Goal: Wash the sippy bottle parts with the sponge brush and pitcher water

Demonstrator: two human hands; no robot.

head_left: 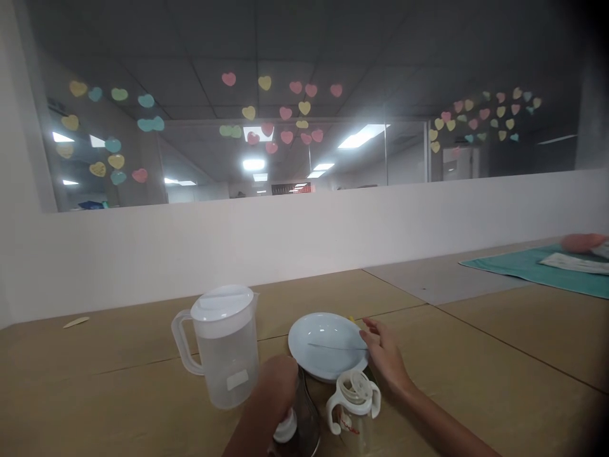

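My left hand [278, 387] is closed, its fingers largely hidden behind its back, above a dark see-through container [308, 416]. A white round part [285, 426] shows just under it. At the right rim of a white plate [316, 363], my right hand [387, 358] has its fingers bent together. A thin pale rod [335, 346] runs from those fingers across the plate; its kind is unclear. In front of the plate stands a clear cup with two white handles [354, 403], its lid tilted up and something reddish showing low in it.
A translucent pitcher [228, 355] with a white lid stands left of the plate. A flat pale piece [77, 322] lies far left. At the right back, a teal cloth [518, 270] bears a white cloth and a pinkish item. A white wall [190, 247] with a window borders the table.
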